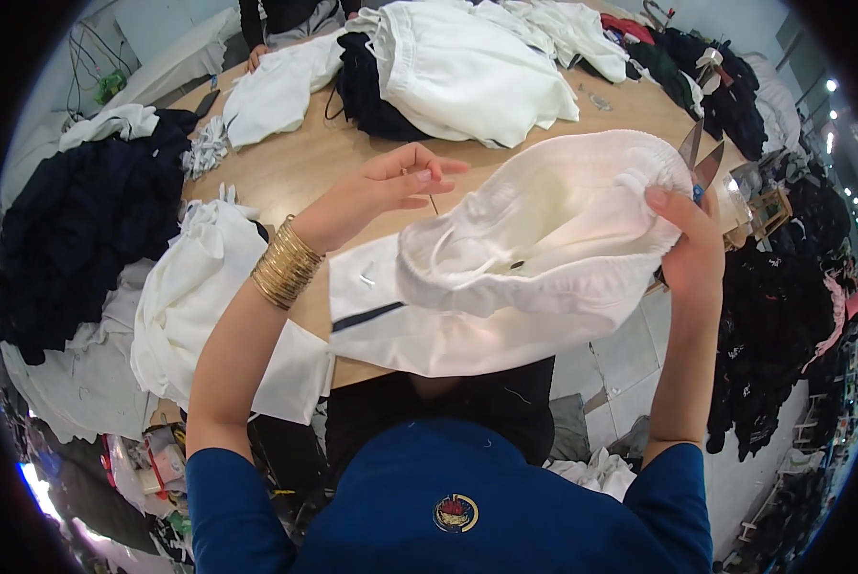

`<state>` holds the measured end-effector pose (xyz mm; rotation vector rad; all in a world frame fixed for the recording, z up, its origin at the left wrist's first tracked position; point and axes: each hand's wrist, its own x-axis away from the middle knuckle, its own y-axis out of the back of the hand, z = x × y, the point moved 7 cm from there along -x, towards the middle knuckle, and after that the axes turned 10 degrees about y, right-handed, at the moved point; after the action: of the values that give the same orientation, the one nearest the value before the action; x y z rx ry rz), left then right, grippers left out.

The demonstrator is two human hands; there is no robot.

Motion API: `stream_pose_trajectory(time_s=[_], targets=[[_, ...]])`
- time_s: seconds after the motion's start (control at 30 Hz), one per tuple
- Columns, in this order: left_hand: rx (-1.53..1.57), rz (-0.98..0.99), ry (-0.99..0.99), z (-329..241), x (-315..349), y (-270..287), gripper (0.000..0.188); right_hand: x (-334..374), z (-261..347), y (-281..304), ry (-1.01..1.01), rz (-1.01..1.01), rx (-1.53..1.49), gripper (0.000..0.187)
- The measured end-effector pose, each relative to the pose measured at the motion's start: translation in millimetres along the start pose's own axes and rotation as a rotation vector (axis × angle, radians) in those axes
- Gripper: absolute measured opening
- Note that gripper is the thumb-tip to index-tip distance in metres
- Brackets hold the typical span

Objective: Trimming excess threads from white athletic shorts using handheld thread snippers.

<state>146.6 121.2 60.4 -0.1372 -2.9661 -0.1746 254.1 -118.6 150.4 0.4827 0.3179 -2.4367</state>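
I see the right hand (692, 239) pinching the waistband of the white elastic-waist bottoms (544, 325) between thumb and fingers, 2 blades of the scissors (709, 165) jutting past those fingers. The bottoms stretch leftward from that grip to below the left hand (390, 184), its fingers loosely spread and free. Bare table (266, 179) lies left of them. Between both hands, a small dark mark inside the waistband is too small to read.

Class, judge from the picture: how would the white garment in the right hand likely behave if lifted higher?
The white garment would probably hang floppily, since its cloth bends and creases below the right hand. Its gathered edge looks stretchy, so the opening may change shape. Its fabric looks soft, so breaking seems unlikely.
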Motion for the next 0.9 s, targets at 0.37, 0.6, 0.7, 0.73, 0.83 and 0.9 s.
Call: stream_pose_trajectory(time_s=[0.37,0.6,0.7,0.73,0.83,0.9], targets=[[-0.348,-0.2,-0.41,-73,-23,-37,0.036,5,45,-21,0.022,0.198,0.098,0.058],[0.089,-0.176,-0.108,-89,41,1,0.034,-25,68,26,0.214,0.323,0.936,0.028],[0.009,-0.231,-0.132,-96,55,18,0.036,-28,60,37,0.145,0.333,1.119,0.02],[-0.022,-0.244,-0.096,-96,59,24,0.035,-31,64,43,0.195,0.302,1.147,0.018],[0.018,-0.279,-0.088,-97,78,31,0.036,-31,72,58,0.188,0.247,1.03,0.016],[-0.023,-0.283,-0.082,-97,82,32,0.036,-28,79,59,0.126,0.187,0.855,0.016]])
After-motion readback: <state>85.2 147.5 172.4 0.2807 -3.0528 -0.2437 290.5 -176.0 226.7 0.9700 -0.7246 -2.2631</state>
